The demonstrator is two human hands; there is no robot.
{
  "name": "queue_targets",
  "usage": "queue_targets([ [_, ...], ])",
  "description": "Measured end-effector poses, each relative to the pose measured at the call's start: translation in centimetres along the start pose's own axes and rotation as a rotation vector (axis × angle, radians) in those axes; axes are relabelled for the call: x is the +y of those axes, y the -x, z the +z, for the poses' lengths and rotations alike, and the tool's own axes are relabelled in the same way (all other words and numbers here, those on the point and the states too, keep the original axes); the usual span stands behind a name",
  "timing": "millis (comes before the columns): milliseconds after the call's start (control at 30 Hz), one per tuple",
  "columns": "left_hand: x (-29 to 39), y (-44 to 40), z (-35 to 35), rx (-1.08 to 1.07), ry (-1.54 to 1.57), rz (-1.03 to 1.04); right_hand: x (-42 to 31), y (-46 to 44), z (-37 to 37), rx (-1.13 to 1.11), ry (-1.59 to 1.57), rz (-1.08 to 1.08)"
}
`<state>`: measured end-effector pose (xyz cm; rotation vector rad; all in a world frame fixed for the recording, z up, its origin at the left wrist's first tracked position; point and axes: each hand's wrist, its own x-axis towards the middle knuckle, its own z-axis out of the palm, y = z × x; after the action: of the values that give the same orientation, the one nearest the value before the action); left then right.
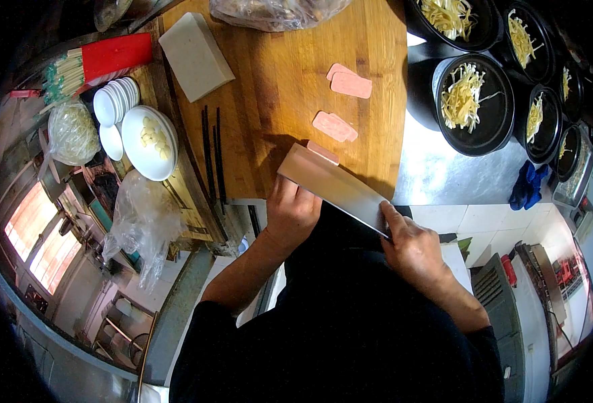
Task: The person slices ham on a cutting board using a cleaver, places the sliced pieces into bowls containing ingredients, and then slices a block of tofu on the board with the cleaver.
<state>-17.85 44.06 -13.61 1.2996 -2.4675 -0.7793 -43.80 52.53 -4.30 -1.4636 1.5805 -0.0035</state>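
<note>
My right hand (414, 245) is wrapped round a cleaver (336, 188), its index finger laid along the blade. The broad blade slants over the near edge of the wooden cutting board (269, 107). At the blade's far left end is my left hand (293, 208), fingers curled in and tips partly hidden behind the steel; whatever they press on cannot be seen. Just past the blade shows a pink slice of luncheon meat (323, 153). Beyond it lie two small overlapping stacks, a nearer pair of slices (334, 126) and a farther pair (351, 84).
A pale rectangular block (197, 57), dark chopsticks (214, 154) and a plastic bag (279, 12) rest on the board. Black bowls (474, 104) holding pale shredded food line the right. Leftward stand white dishes (150, 142), one with garlic cloves, and a bag (73, 134). A blue cloth (528, 186) lies right.
</note>
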Motion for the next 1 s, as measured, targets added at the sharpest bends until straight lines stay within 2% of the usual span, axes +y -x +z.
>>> queue_targets([
  [1000,0.07,-0.22,-0.03,-0.033,0.045,-0.045,0.05,-0.65,-0.26,-0.058,0.02,0.024],
])
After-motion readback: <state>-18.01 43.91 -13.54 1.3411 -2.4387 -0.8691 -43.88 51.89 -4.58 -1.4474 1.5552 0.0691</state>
